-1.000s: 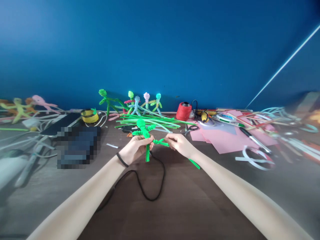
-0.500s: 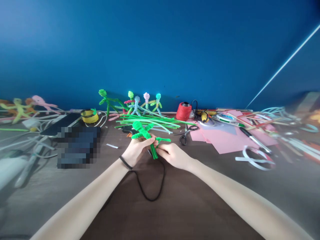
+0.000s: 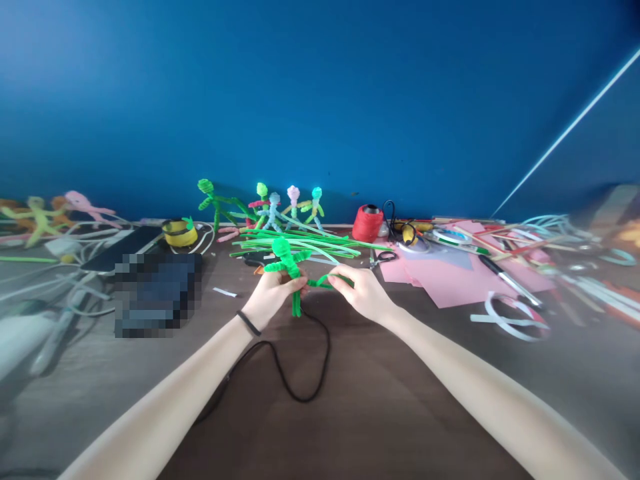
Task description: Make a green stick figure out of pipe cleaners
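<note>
A bright green pipe-cleaner figure [image 3: 284,252] with a round wound head and short arms stands roughly upright in my left hand [image 3: 276,288]. The thumb and fingers of that hand are closed around its body, and one leg points down below them. Toward the right, the figure's other leg [image 3: 320,282] stretches out sideways. My right hand [image 3: 361,291] pinches this pipe-cleaner leg between thumb and fingers. Behind the figure lies a pile of loose green pipe cleaners [image 3: 345,248]. The fingertips of my left hand are partly hidden.
Several finished pipe-cleaner figures [image 3: 274,212] lean along the blue wall. Black scissors [image 3: 386,257], a red thread spool [image 3: 367,223] and pink paper [image 3: 450,280] lie to the right. A dark phone-like object [image 3: 163,293] is at left; a black cord [image 3: 300,399] loops in front.
My right hand has moved right and slightly up, drawing the pipe-cleaner leg away from the body. The figure has turned more upright in my left hand.
</note>
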The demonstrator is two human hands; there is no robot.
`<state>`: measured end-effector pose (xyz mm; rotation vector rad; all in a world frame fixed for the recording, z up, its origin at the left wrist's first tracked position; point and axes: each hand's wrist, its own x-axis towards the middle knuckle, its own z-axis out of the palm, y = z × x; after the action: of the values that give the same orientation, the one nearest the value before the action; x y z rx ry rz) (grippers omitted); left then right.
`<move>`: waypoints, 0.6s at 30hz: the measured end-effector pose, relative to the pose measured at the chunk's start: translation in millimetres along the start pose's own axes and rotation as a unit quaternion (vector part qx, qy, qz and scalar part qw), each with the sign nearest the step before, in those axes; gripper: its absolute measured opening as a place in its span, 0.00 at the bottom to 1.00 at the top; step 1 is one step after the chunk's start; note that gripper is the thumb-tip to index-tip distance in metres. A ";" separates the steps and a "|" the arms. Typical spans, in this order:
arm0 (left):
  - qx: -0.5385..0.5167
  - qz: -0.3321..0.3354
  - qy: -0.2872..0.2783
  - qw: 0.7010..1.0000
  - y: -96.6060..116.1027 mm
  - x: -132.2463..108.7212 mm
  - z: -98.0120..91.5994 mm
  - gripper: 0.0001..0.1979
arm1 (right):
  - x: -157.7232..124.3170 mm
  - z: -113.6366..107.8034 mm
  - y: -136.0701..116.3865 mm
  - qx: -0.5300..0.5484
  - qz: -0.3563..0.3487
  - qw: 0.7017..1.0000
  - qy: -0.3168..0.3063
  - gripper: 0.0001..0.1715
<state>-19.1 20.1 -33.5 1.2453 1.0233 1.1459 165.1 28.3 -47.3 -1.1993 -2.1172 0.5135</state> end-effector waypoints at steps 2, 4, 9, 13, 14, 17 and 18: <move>-0.047 -0.021 -0.015 0.999 1.2 -1.2 0.8 0.07 | 1.2 0.8 3.8 0.000 0.004 1.000 0.000 0.16; -0.101 -0.042 -0.024 0.994 1.7 -2.0 1.3 0.07 | 2.2 2.7 6.8 -0.007 0.007 1.000 -0.011 0.16; -0.175 -0.070 -0.039 0.981 -1.1 -0.4 0.5 0.07 | 2.9 6.7 9.2 0.001 0.007 0.998 -0.062 0.14; -0.205 -0.064 -0.038 0.976 -4.5 1.7 -0.3 0.07 | 0.0 9.3 3.7 -0.013 0.000 0.995 -0.100 0.17; -0.208 -0.060 -0.035 0.976 -5.1 2.0 -0.2 0.07 | -1.2 10.1 1.5 -0.027 0.000 0.993 -0.113 0.18; -0.206 -0.041 -0.016 0.978 -6.0 2.3 0.6 0.06 | -4.6 12.3 -5.2 -0.065 -0.004 0.988 -0.141 0.18; -0.200 -0.034 -0.007 0.979 -6.1 2.2 0.9 0.07 | -5.5 12.7 -7.1 -0.072 -0.008 0.986 -0.148 0.17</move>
<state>-17.4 22.3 -39.5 0.8897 0.7699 1.2161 154.0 19.7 -54.0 -1.2482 -2.4493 0.5697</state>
